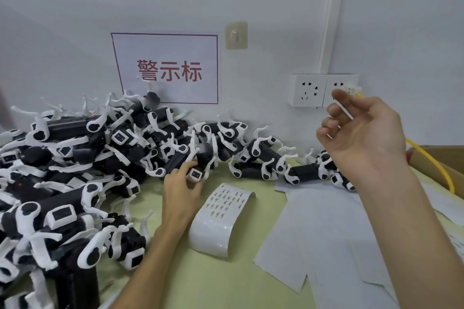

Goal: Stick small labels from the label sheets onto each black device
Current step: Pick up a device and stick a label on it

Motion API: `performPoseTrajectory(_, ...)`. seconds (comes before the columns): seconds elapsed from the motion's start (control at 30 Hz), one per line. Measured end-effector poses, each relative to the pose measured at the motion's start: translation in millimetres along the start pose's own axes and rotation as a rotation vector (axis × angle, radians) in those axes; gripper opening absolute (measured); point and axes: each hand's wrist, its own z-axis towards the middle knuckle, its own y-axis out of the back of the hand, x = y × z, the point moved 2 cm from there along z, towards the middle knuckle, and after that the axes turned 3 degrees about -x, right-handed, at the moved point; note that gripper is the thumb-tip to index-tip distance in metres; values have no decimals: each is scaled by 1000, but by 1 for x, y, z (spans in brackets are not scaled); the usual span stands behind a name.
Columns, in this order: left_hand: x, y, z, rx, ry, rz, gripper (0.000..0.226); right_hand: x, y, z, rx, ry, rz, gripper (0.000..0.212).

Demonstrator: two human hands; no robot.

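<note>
— What has the left hand (180, 184) got?
— Its grip is closed round one black device (195, 173) at the near edge of the pile (75, 158). The fingers lie over the dark body, close by the white-framed face. The device sits low, either touching the worktop (226, 283) or just off it; I cannot tell which.
— And the right hand (361, 133)?
— It is raised well above the worktop, palm towards us, fingers loosely curled. A thin pale sliver shows across the fingers, but I cannot tell whether that grip pinches a label or holds nothing.
— Where are the labels?
— The label sheet (222, 211) lies curled just beside the left hand, with rows of small labels on its upper part. Blank sheets (313, 233) are spread out to its right.
— How will the device handle?
— Light, I'd judge, and stiff in the body. The thin white arms look likely to snag on neighbours in the pile, so it's better taken by the dark barrel, face turned up, with the arms left alone. The labels look tiny and flimsy. I'd lift one by a corner on a fingertip, or it may curl and stick to itself.
</note>
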Motion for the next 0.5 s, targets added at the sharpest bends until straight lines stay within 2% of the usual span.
performPoseTrajectory(0.13,-38,26,5,-151,-54,-73,13,2,0,-1,-12,-1,10,41)
performPoseTrajectory(0.27,-79,52,13,-276,-23,-159,36,-1,-4,-4,-11,3,-12,37)
performPoseTrajectory(0.37,-102,68,15,-278,155,-497,56,-4,-8,-8,33,31,-83,36)
performPoseTrajectory(0.43,-114,75,15,-261,310,-751,54,-5,-13,-10,114,65,-210,34)
performPoseTrajectory(0.5,-122,78,14,-250,447,-914,48,-8,-18,-13,216,113,-436,29)
